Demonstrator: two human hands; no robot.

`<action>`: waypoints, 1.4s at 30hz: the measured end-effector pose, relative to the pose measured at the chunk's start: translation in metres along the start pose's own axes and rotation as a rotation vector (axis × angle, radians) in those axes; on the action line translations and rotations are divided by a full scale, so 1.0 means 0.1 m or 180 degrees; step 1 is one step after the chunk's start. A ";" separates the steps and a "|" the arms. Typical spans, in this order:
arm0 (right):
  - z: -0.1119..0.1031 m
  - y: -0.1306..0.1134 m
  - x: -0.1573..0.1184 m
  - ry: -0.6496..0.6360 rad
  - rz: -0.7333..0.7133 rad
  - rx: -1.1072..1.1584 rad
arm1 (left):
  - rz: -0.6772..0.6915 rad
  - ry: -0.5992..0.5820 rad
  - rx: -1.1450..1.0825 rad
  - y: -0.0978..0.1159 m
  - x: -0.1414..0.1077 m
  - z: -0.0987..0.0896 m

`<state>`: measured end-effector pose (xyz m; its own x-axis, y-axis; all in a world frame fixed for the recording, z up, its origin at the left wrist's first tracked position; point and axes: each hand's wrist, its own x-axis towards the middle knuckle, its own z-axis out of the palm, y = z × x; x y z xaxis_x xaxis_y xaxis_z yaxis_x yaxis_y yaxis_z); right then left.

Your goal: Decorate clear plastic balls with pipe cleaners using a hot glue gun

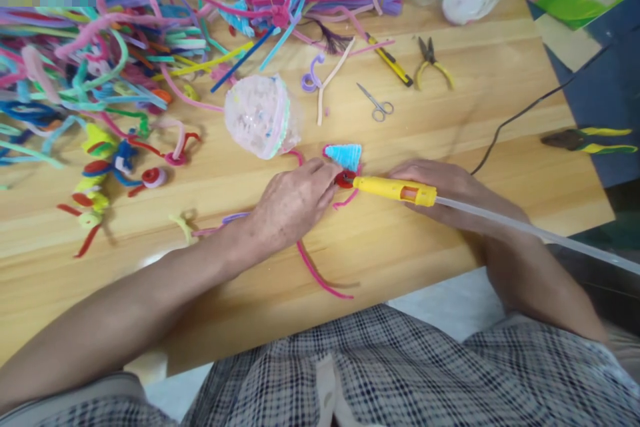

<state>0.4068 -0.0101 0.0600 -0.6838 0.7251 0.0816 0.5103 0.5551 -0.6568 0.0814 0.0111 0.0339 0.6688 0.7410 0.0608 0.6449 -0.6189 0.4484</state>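
My right hand (450, 180) is closed around a yellow hot glue gun (387, 188), with a long translucent glue stick (530, 229) running out of its back end. The gun's nozzle points left and meets a small red pipe-cleaner piece (345, 179). Pinched fingers of my left hand (295, 200) hold that red piece; the fingertips are partly hidden. Just beyond them lies a light blue pipe-cleaner triangle (346, 156) with a pink edge. A pink pipe cleaner (315, 267) trails on the table from beneath my left hand.
Piled pipe cleaners (120, 67) cover the far left. A clear plastic dome (257, 117), small scissors (379, 104), a yellow utility knife (390, 60), pliers (431, 67) and more pliers (570, 139) lie around. A black cord (500, 128) crosses the right side of the wooden table (410, 267).
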 end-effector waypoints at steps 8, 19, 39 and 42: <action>-0.04 -0.09 -0.01 -0.0032 0.0578 -0.0006 | -0.0189 0.0003 -0.0094 -0.04 0.05 0.05; 0.01 -0.01 -0.02 0.0030 0.0467 -0.0002 | 0.0198 0.0355 0.0309 -0.07 0.04 0.13; -0.04 -0.04 0.04 -0.0081 0.1105 0.0214 | 0.0379 0.0353 0.0094 -0.14 0.01 0.18; -0.04 -0.06 0.05 -0.0002 0.1100 0.0207 | 0.0385 0.0354 0.0125 -0.14 0.01 0.17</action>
<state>0.4029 -0.0080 0.0673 -0.4767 0.8654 -0.1543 0.6775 0.2499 -0.6918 0.0789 0.0163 0.0125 0.6987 0.6835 0.2115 0.5777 -0.7134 0.3967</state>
